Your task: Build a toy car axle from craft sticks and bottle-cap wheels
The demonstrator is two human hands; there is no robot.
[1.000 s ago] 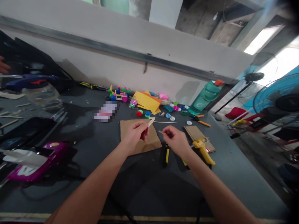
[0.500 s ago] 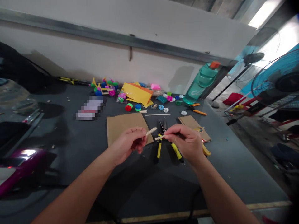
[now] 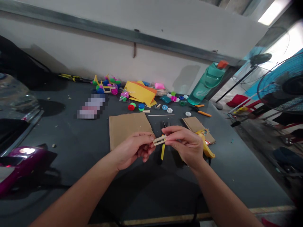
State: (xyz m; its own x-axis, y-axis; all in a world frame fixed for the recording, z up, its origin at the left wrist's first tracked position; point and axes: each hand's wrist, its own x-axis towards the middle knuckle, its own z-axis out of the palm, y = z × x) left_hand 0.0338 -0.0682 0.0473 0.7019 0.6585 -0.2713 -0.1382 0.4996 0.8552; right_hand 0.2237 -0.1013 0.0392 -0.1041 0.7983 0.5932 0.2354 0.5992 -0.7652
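Two short pale wooden sticks (image 3: 160,139) lie side by side between my hands, with a narrow gap between them. My left hand (image 3: 134,149) pinches their left ends. At the right ends, my right hand (image 3: 186,143) grips with thumb and fingertips. Below the sticks rest pliers with yellow-and-black handles (image 3: 163,153), partly covered by my right hand. A brown cardboard sheet (image 3: 129,126) is behind my left hand. Just right of my right hand lies a yellow glue gun (image 3: 208,150), its front by a smaller cardboard piece (image 3: 192,123).
Bottle caps (image 3: 165,107), a thin white stick (image 3: 161,115) and orange-handled pliers (image 3: 204,113) lie farther back. A green bottle (image 3: 204,85) stands at back right. Yellow paper (image 3: 139,92) and colourful toys (image 3: 106,85) line the wall. A purple device (image 3: 26,164) sits left.
My hands have come together. The right hand's stick now sits alongside the left hand's stick, where before the two were apart. The view has shifted slightly.
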